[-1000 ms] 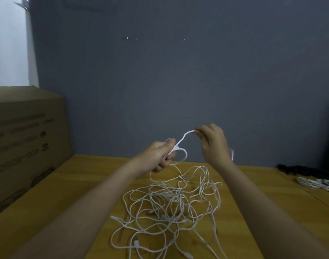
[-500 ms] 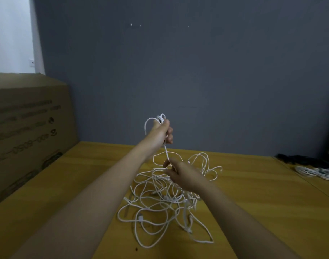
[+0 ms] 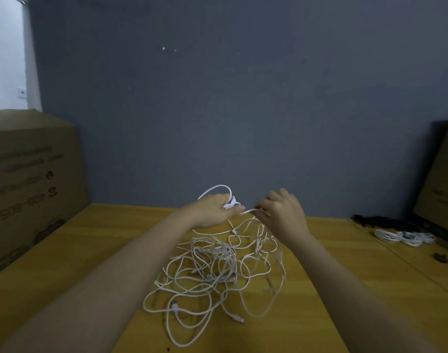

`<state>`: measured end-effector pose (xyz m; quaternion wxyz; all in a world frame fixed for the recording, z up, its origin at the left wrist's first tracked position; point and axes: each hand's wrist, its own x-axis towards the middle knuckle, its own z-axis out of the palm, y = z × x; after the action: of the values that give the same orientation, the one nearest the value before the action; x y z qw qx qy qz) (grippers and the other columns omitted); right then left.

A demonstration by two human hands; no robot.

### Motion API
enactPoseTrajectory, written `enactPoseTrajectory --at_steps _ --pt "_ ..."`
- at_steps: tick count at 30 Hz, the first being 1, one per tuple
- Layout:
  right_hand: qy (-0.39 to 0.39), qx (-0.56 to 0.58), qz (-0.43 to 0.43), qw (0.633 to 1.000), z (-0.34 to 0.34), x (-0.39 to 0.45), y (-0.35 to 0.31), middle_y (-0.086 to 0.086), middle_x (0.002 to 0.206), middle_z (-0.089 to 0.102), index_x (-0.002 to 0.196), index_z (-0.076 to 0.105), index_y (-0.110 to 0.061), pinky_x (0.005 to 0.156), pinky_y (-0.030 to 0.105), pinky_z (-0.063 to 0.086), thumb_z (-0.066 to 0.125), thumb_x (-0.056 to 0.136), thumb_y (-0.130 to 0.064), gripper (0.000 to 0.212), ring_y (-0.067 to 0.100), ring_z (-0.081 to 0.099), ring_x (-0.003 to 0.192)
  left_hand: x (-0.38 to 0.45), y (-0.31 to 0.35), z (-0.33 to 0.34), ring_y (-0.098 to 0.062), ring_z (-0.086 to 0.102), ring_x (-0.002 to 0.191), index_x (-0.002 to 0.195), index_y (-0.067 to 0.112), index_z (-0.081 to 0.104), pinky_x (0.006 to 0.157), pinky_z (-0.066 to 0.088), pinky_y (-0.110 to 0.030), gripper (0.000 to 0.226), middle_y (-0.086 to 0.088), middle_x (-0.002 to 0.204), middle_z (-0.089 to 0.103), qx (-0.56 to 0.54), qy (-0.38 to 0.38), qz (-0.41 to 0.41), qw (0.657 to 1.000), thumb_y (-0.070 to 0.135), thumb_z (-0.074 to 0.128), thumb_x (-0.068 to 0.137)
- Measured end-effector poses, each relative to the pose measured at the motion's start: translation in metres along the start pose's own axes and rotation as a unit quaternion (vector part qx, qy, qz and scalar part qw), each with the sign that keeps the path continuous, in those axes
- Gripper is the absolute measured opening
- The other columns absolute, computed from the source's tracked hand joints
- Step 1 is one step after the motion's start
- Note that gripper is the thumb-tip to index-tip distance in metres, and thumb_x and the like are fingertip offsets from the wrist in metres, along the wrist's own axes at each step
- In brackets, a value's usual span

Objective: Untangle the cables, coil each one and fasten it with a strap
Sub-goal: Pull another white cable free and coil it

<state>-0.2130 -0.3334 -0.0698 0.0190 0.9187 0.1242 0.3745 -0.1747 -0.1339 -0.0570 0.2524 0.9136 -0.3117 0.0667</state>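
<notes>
Head view. The left hand (image 3: 212,211) is raised above the counter (image 3: 65,253) and grips a small coil (image 3: 224,200) of white cable, a few loops gathered at the fingers with one loop arching over the knuckles. The right hand (image 3: 281,212) is just beside it, fingers curled, pinching the same cable's run (image 3: 248,211) where it leaves the coil. From there the strand drops into the tangle (image 3: 218,271), a loose heap of white cable lying on the counter directly below and in front of both hands, with several plug ends showing at its near edge.

Assessment: the task is at an early stage. One cable is partly coiled in hand; most of its length appears still caught in the heap. No strap is visible on it. The heap itself remains unsorted; how many cables it holds cannot be told.

At the far right of the counter lie white cable bundles (image 3: 402,236) beside dark items (image 3: 375,220); whether those bundles are strapped is not discernible. Cardboard boxes (image 3: 32,179) stand at both sides.
</notes>
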Motion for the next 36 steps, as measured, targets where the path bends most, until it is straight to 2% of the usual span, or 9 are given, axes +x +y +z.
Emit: enactPoseTrajectory --at_steps 5,10,14,18,21,26,30,33,36 --pt "-0.089 0.015 0.193 0.977 -0.005 0.027 0.017 0.005 0.074 0.059 0.08 0.067 -0.01 0.054 0.026 0.032 0.059 0.086 -0.056 0.047 0.027 0.056 0.069 0.001 0.01 -0.023 -0.016 0.056 0.081 0.093 0.014 0.061 0.072 0.044 -0.036 0.037 0.0 0.087 0.058 0.042 -0.017 0.046 0.998 0.051 0.055 0.09" --pt "-0.099 0.211 0.257 0.938 -0.008 0.049 0.019 0.005 0.055 0.057 0.066 0.065 -0.011 0.054 0.031 0.048 0.072 0.084 -0.031 0.028 0.026 0.063 0.058 -0.004 0.01 -0.041 -0.01 0.049 0.067 0.079 0.017 0.064 0.061 0.036 -0.025 0.028 0.0 0.077 0.054 -0.04 0.031 0.058 0.997 0.035 0.053 0.096" --pt "0.044 0.326 0.267 0.906 -0.02 0.073 0.027 0.01 0.062 0.066 0.068 0.071 -0.005 0.069 0.042 0.058 0.071 0.083 -0.013 0.017 0.029 0.071 0.071 -0.005 0.007 -0.048 0.002 0.042 0.044 0.075 0.015 0.06 0.044 0.032 -0.011 0.026 0.004 0.065 0.044 -0.181 0.123 0.007 0.976 0.029 0.055 0.096" --pt "0.17 0.414 0.196 0.872 -0.031 0.093 0.024 0.0 0.061 0.068 0.087 0.077 -0.02 0.066 0.031 0.054 0.065 0.087 -0.015 0.014 0.018 0.069 0.064 0.008 0.005 -0.063 -0.006 0.042 0.048 0.074 0.005 0.06 0.043 0.03 -0.012 0.026 0.0 0.067 0.043 -0.217 0.282 -0.036 0.934 0.023 0.056 0.093" --pt "0.099 0.31 0.238 0.915 -0.011 0.082 0.042 0.001 0.057 0.064 0.083 0.075 -0.013 0.059 0.03 0.05 0.064 0.087 -0.015 0.011 0.014 0.061 0.053 0.014 -0.009 -0.079 -0.013 0.042 0.054 0.079 0.002 0.061 0.042 0.029 -0.015 0.025 0.001 0.063 0.044 -0.223 0.369 -0.11 0.896 0.022 0.055 0.092" --pt "-0.019 0.364 0.425 0.829 0.027 0.063 0.048 0.007 0.057 0.061 0.1 0.065 -0.004 0.038 0.019 0.042 0.066 0.084 -0.006 0.017 0.014 0.057 0.045 0.02 -0.02 -0.074 -0.016 0.043 0.056 0.064 0.016 0.048 0.05 0.031 -0.027 0.031 0.001 0.061 0.043 -0.192 0.339 -0.133 0.911 0.025 0.052 0.094" --pt "-0.068 0.332 0.375 0.863 0.031 0.063 0.033 0.019 0.102 0.066 0.124 0.058 -0.003 0.074 0.039 0.056 0.064 0.09 -0.017 0.038 0.033 0.066 0.084 0.025 -0.016 -0.06 -0.012 0.043 0.054 0.064 0.02 0.052 0.048 0.028 -0.025 0.032 0.003 0.062 0.045 -0.161 0.258 -0.112 0.946 0.028 0.05 0.095" --pt "-0.078 0.3 0.218 0.925 0.019 0.061 0.008 0.011 0.145 0.038 0.145 0.036 -0.017 0.102 0.029 0.036 0.058 0.088 -0.009 0.061 0.026 0.042 0.131 0.028 -0.012 -0.056 -0.016 0.05 0.062 0.068 0.02 0.057 0.052 0.034 -0.024 0.031 -0.001 0.07 0.054 -0.15 0.229 -0.092 0.957 0.031 0.051 0.096" --pt "-0.091 0.499 0.145 0.85 0.012 0.049 -0.035 -0.003 0.143 0.044 0.142 0.04 -0.024 0.092 0.012 0.039 0.058 0.086 -0.011 0.061 0.008 0.043 0.126 0.033 -0.005 -0.046 -0.022 0.054 0.07 0.071 0.018 0.06 0.061 0.037 -0.028 0.032 -0.005 0.074 0.058 -0.154 0.217 -0.084 0.96 0.034 0.05 0.096"
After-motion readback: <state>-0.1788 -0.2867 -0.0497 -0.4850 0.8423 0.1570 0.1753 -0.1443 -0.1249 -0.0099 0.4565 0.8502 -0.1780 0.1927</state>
